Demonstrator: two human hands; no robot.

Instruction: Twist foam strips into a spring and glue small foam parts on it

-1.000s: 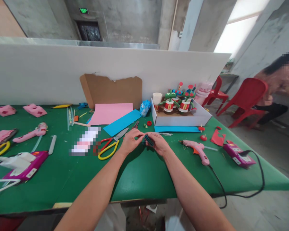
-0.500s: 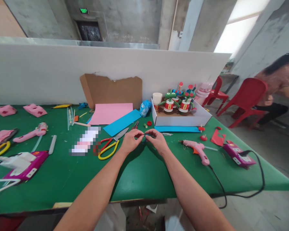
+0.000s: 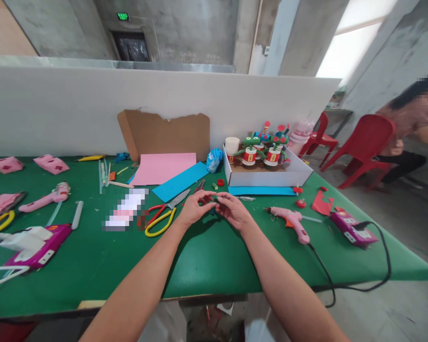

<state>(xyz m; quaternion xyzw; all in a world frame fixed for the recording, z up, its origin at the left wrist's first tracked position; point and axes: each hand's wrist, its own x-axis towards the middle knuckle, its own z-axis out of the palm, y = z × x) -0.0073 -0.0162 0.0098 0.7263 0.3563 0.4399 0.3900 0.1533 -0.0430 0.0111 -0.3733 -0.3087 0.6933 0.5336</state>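
My left hand (image 3: 197,208) and my right hand (image 3: 233,209) meet over the middle of the green table (image 3: 214,266). The fingertips of both are pinched round a small dark green piece (image 3: 216,197), mostly hidden by the fingers. Left of my left hand lie scissors with yellow handles (image 3: 160,225) and red-handled pliers. Beyond my hands are a small red ring (image 3: 220,182) and a short green-and-white coil (image 3: 214,186). A blue paper strip (image 3: 181,181) lies behind the scissors.
A white box (image 3: 267,178) at the back holds small red, white and green figures. Pink glue gun (image 3: 294,223) and purple power strip (image 3: 353,230), with cords, are at right. Another glue gun (image 3: 50,197) and power strip (image 3: 43,244) are at left. A person sits beyond red chairs.
The fingers of both hands have shifted round the small piece; my right fingers are more bent and less of the piece shows. The objects on the table have stayed put.
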